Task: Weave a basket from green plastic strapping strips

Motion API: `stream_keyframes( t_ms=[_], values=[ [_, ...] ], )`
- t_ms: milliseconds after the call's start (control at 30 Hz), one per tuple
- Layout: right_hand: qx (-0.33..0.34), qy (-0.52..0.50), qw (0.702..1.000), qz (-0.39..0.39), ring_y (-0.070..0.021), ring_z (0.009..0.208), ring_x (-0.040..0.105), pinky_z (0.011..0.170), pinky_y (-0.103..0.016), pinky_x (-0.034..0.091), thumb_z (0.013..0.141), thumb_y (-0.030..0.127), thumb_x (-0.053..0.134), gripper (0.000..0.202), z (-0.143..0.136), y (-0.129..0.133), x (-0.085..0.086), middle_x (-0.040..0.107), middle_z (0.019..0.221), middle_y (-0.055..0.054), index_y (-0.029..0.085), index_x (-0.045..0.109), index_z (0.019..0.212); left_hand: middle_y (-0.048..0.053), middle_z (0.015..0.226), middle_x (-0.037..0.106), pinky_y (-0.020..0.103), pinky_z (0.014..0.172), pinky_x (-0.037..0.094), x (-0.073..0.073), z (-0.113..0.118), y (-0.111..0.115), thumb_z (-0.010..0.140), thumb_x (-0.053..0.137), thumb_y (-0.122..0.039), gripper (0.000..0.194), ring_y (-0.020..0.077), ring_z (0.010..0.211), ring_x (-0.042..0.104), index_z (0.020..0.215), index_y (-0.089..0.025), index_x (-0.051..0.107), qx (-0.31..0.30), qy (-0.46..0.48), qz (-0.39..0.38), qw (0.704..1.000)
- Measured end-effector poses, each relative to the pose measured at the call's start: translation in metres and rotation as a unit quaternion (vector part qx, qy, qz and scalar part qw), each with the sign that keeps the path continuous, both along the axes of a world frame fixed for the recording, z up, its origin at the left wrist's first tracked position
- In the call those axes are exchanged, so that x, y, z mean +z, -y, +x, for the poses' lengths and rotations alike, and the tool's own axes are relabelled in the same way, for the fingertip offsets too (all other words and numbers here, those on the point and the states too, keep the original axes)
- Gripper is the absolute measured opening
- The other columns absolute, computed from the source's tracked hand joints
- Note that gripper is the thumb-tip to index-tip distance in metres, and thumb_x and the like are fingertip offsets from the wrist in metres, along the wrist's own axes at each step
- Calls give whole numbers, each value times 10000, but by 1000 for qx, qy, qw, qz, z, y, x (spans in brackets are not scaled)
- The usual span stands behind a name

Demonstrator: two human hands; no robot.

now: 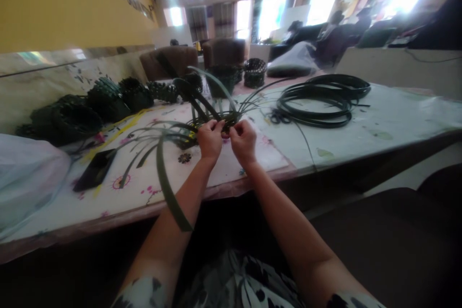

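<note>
On the table in front of me sits a partly woven basket base (187, 140) of dark green flat strips, their long loose ends fanning out to the left, up and back. My left hand (211, 138) is closed, thumb and fingers pinching the green strips at the near edge of the weave. Close beside it, my right hand (244, 140) is also closed in a pinch at the same edge; its fingertips hide what they grip. One wide strip (166, 183) curves down over my left forearm. A yellow bit shows in the weave left of my hands.
Coils of green strip (314, 106) lie to the right, with dark scissors (279, 116) beside them. A phone-like black slab (96, 169) and a white plastic bag (31, 178) are at left. Woven baskets (254, 73) stand behind, and several more line the left wall. People sit far back.
</note>
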State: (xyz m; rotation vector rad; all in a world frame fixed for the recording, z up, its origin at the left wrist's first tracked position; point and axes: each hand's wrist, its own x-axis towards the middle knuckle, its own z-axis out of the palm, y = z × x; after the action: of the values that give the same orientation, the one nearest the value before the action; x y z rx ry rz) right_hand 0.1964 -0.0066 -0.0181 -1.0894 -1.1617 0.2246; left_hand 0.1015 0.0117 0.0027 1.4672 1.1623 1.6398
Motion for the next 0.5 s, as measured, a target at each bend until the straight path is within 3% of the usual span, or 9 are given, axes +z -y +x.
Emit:
stream_keyframes(
  t_ms=[167, 333, 500],
  values=[
    [14, -1, 1000, -7, -137, 625, 463, 610, -284, 366, 768, 220, 567, 145, 1, -1, -1, 492, 654, 36, 228, 451, 679, -52, 581, 563, 172, 402, 417, 3, 0, 2, 824, 664, -235, 204, 107, 449, 609, 656, -158, 575, -32, 27, -17, 999],
    [6, -13, 1000, -22, -127, 596, 453, 599, -282, 367, 746, 213, 571, 143, 2, 1, 1, 494, 619, 43, 223, 464, 653, -56, 576, 571, 169, 409, 440, 3, 1, 2, 820, 675, -202, 188, 100, 448, 609, 663, -152, 585, -20, 31, -24, 999],
    [45, -17, 999, -16, -112, 563, 418, 572, -276, 349, 718, 204, 576, 158, 8, 0, 1, 464, 578, 56, 219, 461, 612, -51, 575, 563, 181, 404, 456, 3, 1, 0, 830, 668, -195, 204, 112, 427, 617, 659, -153, 565, -41, 54, -39, 997]
  ],
)
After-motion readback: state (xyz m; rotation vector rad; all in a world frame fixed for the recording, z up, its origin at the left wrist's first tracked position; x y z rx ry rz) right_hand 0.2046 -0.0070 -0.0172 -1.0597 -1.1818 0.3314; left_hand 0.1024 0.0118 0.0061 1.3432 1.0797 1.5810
